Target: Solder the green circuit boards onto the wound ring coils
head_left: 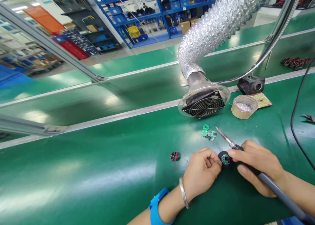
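Observation:
A soldering iron (273,185) lies in the grip of my right hand (261,164), its bare metal tip pointing up and left, off the work. Below that tip sits a black round part (225,160) with a green circuit board in its middle. My left hand (203,169) is closed at the part's left edge, fingertips pinched together; whatever is between them is hidden. To the left, a small red and black ring (175,156) rests on the green table (98,172). Several small green circuit boards (209,134) lie beyond my hands.
A fan-fronted fume extractor (204,105) on a silver flexible duct (216,24) hangs over the table's far side. Near it stand a tub (238,113) of metal shavings, a yellowish sponge (262,100) and a black box (251,84). A black cable (292,120) and pliers (308,118) lie at right.

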`<state>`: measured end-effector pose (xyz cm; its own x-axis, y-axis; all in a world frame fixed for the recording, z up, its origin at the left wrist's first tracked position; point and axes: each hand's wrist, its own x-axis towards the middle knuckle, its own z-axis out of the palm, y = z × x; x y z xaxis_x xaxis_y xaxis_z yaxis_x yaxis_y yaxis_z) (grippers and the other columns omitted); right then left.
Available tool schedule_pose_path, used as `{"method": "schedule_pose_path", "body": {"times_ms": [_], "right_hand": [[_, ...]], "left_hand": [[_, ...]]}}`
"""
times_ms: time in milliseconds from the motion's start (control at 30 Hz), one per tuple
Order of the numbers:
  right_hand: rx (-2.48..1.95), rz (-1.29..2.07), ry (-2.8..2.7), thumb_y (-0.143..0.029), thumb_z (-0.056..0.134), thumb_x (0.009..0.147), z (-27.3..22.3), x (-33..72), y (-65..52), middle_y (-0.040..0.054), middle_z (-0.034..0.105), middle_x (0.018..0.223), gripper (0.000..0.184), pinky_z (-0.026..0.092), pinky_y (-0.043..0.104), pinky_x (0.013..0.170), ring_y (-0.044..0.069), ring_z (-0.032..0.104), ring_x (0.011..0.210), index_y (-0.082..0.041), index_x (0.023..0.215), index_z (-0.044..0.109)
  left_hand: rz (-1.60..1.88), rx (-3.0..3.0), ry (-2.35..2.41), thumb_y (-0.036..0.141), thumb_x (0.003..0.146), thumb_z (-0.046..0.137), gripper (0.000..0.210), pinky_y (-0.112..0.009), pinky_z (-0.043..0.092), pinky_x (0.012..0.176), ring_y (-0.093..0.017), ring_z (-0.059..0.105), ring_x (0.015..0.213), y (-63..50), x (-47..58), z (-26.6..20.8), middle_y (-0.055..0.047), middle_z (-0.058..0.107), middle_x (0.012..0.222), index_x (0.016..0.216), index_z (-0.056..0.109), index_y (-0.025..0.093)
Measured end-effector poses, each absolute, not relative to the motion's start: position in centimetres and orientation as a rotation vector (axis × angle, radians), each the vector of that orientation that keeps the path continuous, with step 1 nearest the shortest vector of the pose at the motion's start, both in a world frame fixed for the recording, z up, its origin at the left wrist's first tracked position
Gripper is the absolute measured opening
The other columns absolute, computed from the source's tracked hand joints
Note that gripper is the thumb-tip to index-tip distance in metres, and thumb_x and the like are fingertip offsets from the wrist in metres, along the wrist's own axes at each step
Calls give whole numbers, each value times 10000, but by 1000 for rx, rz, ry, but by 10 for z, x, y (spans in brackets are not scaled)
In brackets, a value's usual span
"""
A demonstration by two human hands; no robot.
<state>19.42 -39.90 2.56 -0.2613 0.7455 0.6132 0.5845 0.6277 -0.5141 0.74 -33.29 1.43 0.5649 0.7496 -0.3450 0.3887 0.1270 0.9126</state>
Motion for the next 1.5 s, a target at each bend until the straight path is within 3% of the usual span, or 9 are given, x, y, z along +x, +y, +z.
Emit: {"method": "schedule_pose_path", "body": {"times_ms": [67, 200, 333, 733, 1167, 1300, 1400, 1500], "right_hand": [[-1091, 259, -1940, -123, 483, 849, 33, 196, -405, 34, 574, 744, 420, 430, 302, 571, 166, 525, 641, -166, 1264, 530], [-1173, 374, -1878, -158, 478, 815, 40, 199, -415, 6, 517, 623, 298, 374, 302, 495, 155, 478, 506, -173, 1086, 600], [-1132, 450, -1812, -137, 456, 783, 40, 198, -416, 16, 543, 610, 234, 355, 311, 477, 155, 472, 469, -187, 973, 584], [-1100, 446, -1806, -123, 447, 779, 39, 196, -414, 37, 601, 663, 234, 355, 310, 480, 158, 514, 495, -176, 967, 575], [-1109, 434, -1793, -113, 459, 753, 42, 199, -415, 26, 557, 634, 246, 350, 309, 486, 157, 490, 501, -177, 957, 580], [-1133, 368, -1793, -111, 471, 785, 44, 201, -414, 4, 499, 606, 276, 360, 296, 473, 152, 485, 499, -172, 1032, 579], [-1163, 280, -1820, -99, 480, 846, 38, 199, -410, 3, 558, 629, 355, 418, 277, 490, 150, 544, 528, -177, 1184, 552], [-1191, 231, -1852, -72, 512, 881, 27, 195, -404, 2, 638, 706, 340, 454, 246, 525, 119, 561, 541, -205, 1190, 558]], "left_hand": [[351, 1490, 1033, 109, 710, 539, 68, -160, 361, 384, -75, 504, 433, -333, 8, 15, 48, 519, 529, 694, 577, 164], [367, 1505, 1053, 98, 702, 532, 84, -160, 357, 387, -74, 498, 440, -334, 8, 15, 45, 517, 538, 680, 580, 164], [376, 1533, 1049, 97, 693, 520, 95, -168, 361, 391, -75, 493, 438, -334, 8, 14, 44, 506, 540, 660, 577, 165], [374, 1543, 1055, 104, 701, 509, 90, -180, 370, 398, -78, 496, 435, -335, 8, 15, 40, 504, 556, 660, 558, 167], [374, 1561, 1060, 98, 703, 496, 98, -182, 382, 401, -83, 505, 440, -334, 9, 13, 39, 509, 567, 669, 565, 158], [379, 1548, 1060, 92, 700, 494, 99, -182, 382, 398, -85, 512, 446, -335, 9, 14, 37, 510, 577, 665, 561, 157], [383, 1546, 1052, 82, 696, 488, 107, -180, 382, 397, -82, 507, 443, -335, 9, 14, 39, 506, 579, 660, 558, 155], [390, 1554, 1046, 78, 695, 484, 114, -176, 382, 397, -77, 506, 445, -334, 10, 13, 38, 506, 591, 668, 567, 151]]}}
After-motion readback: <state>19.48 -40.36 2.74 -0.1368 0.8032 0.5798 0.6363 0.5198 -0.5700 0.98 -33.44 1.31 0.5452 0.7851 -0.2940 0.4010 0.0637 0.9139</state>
